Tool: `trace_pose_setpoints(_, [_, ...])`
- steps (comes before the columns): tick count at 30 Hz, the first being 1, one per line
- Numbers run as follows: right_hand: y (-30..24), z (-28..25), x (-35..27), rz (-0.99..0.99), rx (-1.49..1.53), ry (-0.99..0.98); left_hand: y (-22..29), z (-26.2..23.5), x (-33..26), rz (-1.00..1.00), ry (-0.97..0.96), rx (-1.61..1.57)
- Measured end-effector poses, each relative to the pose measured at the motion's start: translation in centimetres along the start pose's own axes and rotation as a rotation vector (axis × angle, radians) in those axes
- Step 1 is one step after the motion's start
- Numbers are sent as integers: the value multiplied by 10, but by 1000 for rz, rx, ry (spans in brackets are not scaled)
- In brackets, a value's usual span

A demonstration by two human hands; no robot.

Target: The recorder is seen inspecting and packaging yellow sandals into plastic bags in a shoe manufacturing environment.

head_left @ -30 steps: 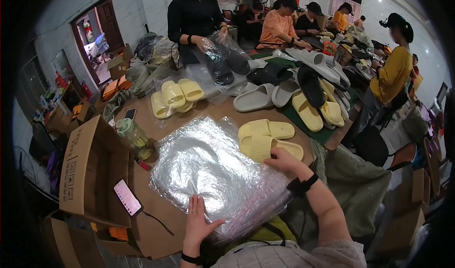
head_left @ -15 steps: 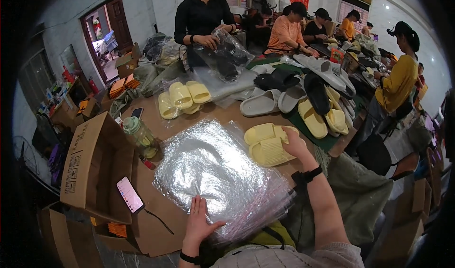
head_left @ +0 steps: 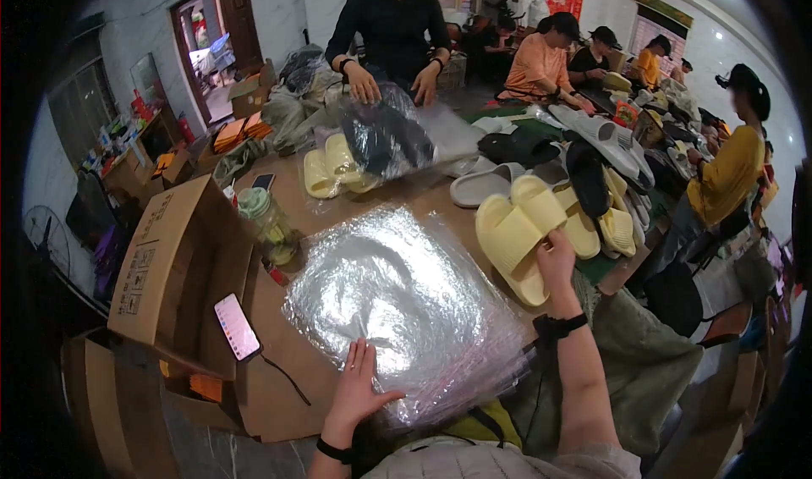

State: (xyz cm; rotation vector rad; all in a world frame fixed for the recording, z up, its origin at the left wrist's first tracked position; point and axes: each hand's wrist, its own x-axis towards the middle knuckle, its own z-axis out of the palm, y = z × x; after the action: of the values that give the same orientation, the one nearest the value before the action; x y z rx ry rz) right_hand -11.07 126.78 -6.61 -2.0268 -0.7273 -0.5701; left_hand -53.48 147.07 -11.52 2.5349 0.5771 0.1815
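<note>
My left hand (head_left: 361, 392) lies flat on the near part of a stack of clear plastic bags (head_left: 389, 284), fingers outstretched. The stack's surface is shiny and wrinkled. To its right, my right hand (head_left: 556, 263) grips a pair of pale yellow slippers (head_left: 513, 229) by the side. They are raised and tilted, with one slipper partly over the other. Some of my right fingers are hidden behind them. Just beyond, a pile of yellow, black and grey slippers (head_left: 584, 174) lies along the table.
Across the table a person in black handles dark slippers in a clear bag (head_left: 389, 145), next to bagged yellow slippers (head_left: 337, 162). To my left are an open carton (head_left: 182, 276), a green bottle (head_left: 266, 225) and a lit phone (head_left: 237, 327). Other people work at the far right.
My right hand has lifted the yellow slippers from the table and tilted them up. The person opposite has brought the bagged dark slippers down onto the table. My left hand stays on the stack.
</note>
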Motion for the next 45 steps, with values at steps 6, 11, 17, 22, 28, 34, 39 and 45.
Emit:
trace_pose_setpoints(6, [-118,-32,-46,70,95,-250,-5,-22,15,131,-131,-6])
trace_pose_setpoints(11, [-148,14,-127,-145,215,-513,1,-20,16,223,-99,-68])
trace_pose_setpoints(17, [-116,54,-146,-120,22,-570,-7,-14,10,202,-115,-4])
trace_pose_setpoints(22, [-76,35,-122,44,-84,-379,8,-24,10,248,-20,94])
trace_pose_setpoints(28, [-52,-27,-142,137,27,-167,58,-19,12,368,6,22])
trace_pose_setpoints(34, [-75,-53,-163,262,265,-139,48,4,21,287,-17,84])
trace_pose_setpoints(39, [-87,-65,-164,300,306,-144,50,16,38,265,94,118])
trace_pose_setpoints(45, [-102,-51,-167,278,388,-284,44,20,41,204,116,-2])
